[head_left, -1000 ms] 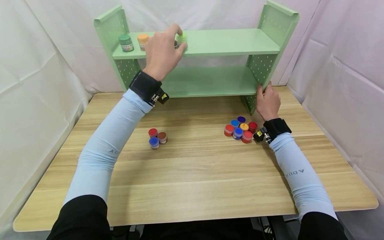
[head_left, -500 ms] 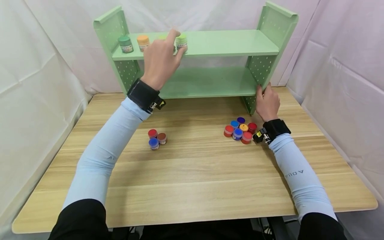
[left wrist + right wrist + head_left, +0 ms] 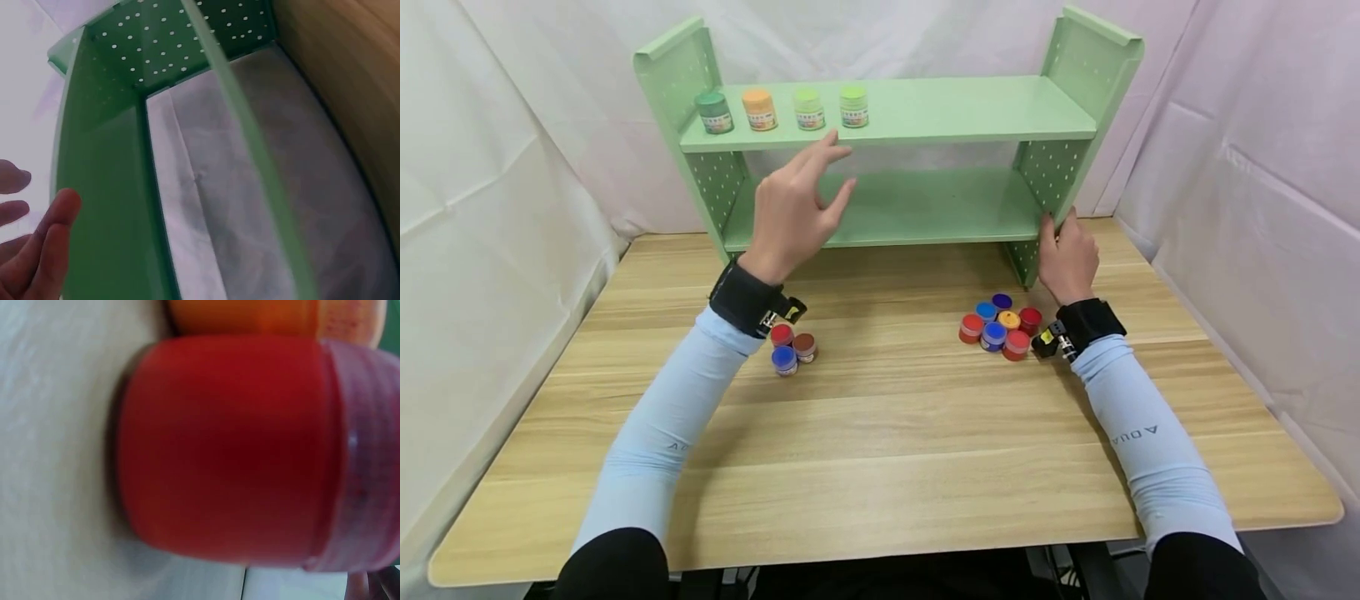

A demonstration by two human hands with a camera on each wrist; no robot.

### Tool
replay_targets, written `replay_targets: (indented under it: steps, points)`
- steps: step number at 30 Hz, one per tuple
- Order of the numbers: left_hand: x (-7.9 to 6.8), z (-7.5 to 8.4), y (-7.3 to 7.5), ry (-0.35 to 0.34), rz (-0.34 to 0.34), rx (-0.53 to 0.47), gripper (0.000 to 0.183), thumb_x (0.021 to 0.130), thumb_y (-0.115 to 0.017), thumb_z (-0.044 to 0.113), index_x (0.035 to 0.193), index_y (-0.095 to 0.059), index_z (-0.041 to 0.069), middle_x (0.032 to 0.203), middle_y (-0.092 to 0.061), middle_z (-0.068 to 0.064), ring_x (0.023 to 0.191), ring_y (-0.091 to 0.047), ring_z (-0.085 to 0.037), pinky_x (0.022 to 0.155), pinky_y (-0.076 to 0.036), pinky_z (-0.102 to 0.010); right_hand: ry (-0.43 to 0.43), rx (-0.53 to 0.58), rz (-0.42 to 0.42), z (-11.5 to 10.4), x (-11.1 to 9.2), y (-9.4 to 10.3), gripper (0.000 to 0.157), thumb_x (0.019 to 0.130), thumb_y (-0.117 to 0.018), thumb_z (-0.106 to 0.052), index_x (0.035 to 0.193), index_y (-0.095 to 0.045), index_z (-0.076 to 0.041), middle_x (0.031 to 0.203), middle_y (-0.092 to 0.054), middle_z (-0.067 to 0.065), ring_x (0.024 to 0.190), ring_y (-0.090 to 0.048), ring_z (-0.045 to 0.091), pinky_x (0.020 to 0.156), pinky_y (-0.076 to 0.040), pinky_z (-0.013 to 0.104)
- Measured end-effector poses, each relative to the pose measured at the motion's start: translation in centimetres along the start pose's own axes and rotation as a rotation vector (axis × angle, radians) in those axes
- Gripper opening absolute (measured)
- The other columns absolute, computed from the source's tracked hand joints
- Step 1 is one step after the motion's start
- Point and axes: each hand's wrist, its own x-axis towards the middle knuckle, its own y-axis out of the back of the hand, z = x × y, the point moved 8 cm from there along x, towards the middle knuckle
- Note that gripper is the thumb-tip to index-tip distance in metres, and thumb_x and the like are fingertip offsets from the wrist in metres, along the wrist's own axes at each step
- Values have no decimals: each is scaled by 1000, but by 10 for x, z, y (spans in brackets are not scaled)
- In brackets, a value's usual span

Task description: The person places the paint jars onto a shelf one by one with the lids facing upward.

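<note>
My left hand (image 3: 797, 204) hovers in front of the green shelf (image 3: 970, 104), fingers apart and holding nothing. In the left wrist view its fingers (image 3: 59, 215) overlap a green shelf board. On the upper board stand a dark green paint jar (image 3: 715, 112), an orange paint jar (image 3: 760, 110) and two light green paint jars (image 3: 809, 108), spaced in a row. My right hand (image 3: 1069, 260) grips the lower front edge of the shelf's right side panel, thumb on the inner side. A red paint jar (image 3: 231, 450) fills most of the right wrist view.
Near my right wrist, several paint jars (image 3: 994, 335) with red, blue and yellow lids cluster on the wooden table (image 3: 925, 467). Three more jars (image 3: 785, 358), red, brown and blue, sit together below my left wrist. White cloth (image 3: 497, 125) surrounds the table.
My left hand has let go of the rightmost light green paint jar and drawn back and down from the upper board. The right hand keeps its grip on the shelf.
</note>
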Motion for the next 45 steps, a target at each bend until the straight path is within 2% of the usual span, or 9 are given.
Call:
replay_targets:
  steps: [6,12,16,21,24,28,31,37,45]
  points:
    - [-22,-2,-5,-31,2,-68,33,93,-57,27,120,-66,10,133,-53,-4,46,-55,-8,41,-32,-26,-6,-1,-2,2,0,1,52,101,-30,-44,121,-52,-1,85,-59,17,75,-57,33,62,-39,46]
    - [-38,-13,-16,33,-76,-88,32,92,-58,28,119,-67,12,121,-62,-1,45,-49,-6,44,-33,-28,2,-8,6,2,-1,4,51,102,-29,-43,120,-52,0,82,-57,17,71,-55,33,61,-36,44]
    - [-48,-18,-25,37,-164,-100,28,93,-58,27,113,-69,11,105,-69,0,48,-49,-6,45,-34,-28,4,-1,6,1,-1,5,51,102,-29,-42,122,-52,-1,84,-58,18,73,-56,33,61,-38,45]
    - [-63,-24,-45,46,-388,-123,20,92,-60,29,103,-70,15,87,-71,3,53,-52,-5,50,-37,-27,6,5,4,1,-1,5,51,101,-30,-42,124,-52,-1,88,-60,19,77,-58,34,63,-40,48]
    - [-75,-28,-60,65,-596,-122,21,91,-62,35,102,-70,19,83,-69,7,63,-56,-5,57,-41,-27,5,5,4,1,-1,5,52,101,-30,-43,125,-52,-1,89,-61,19,78,-58,33,63,-41,48]
    - [-96,-35,-75,141,-897,-161,30,90,-62,41,112,-67,21,90,-67,8,74,-62,-8,67,-46,-29,-4,4,0,1,-1,4,52,101,-30,-43,124,-51,-2,90,-60,18,78,-58,33,64,-41,48]
    - [-111,-41,-80,227,-1058,-195,40,88,-65,41,121,-63,19,93,-67,6,75,-63,-10,67,-47,-29,-7,1,-2,0,-1,4,52,101,-30,-44,124,-51,-2,90,-60,18,78,-58,33,64,-40,48]
    - [-123,-50,-82,293,-1163,-224,49,82,-72,37,126,-61,18,91,-64,4,79,-59,-12,67,-47,-30,-5,-1,-5,1,-1,4,52,101,-29,-44,123,-51,-1,86,-58,17,74,-55,32,61,-37,44]
    - [-134,-55,-82,283,-1298,-311,47,80,-74,37,119,-66,13,91,-67,4,85,-60,-13,76,-45,-33,1,-4,2,2,-1,4,51,102,-30,-43,119,-52,-1,83,-57,17,73,-55,32,61,-36,42]
